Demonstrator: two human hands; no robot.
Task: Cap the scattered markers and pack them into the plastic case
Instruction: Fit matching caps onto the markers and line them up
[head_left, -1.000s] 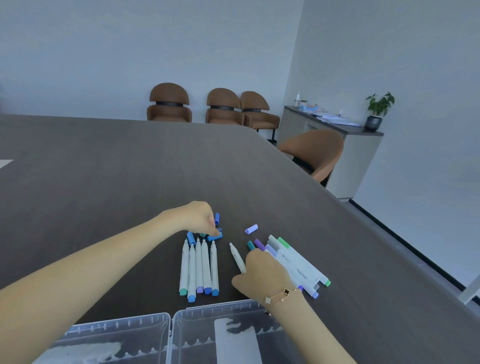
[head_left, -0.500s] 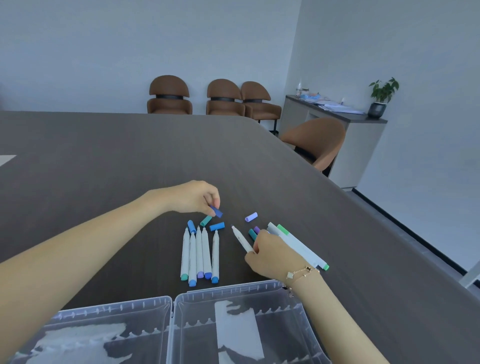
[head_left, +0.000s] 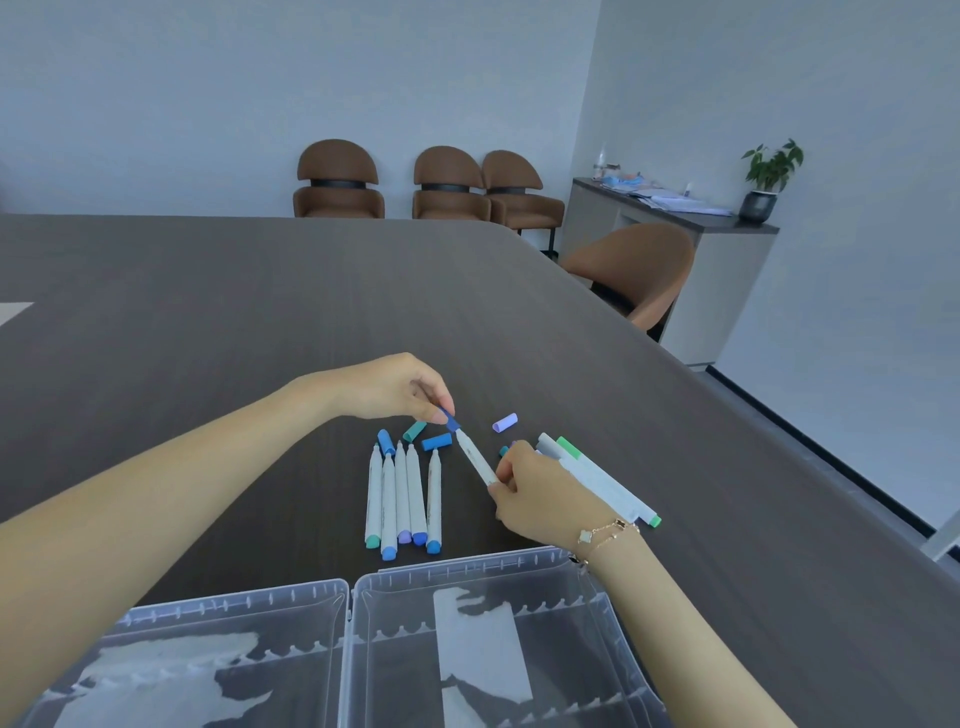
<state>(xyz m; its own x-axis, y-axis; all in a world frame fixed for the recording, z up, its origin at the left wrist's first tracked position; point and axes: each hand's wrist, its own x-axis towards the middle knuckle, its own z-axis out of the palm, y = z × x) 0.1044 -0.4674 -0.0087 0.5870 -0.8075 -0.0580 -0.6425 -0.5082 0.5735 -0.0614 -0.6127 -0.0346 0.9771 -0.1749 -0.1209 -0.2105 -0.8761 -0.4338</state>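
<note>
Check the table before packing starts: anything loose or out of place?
Yes. Loose caps lie off their markers: lilac, teal and two blue. The five markers in the row have bare tips.

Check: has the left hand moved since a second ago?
Yes. The left hand, pinching a dark blue cap, rose off the loose caps toward the marker.
</note>
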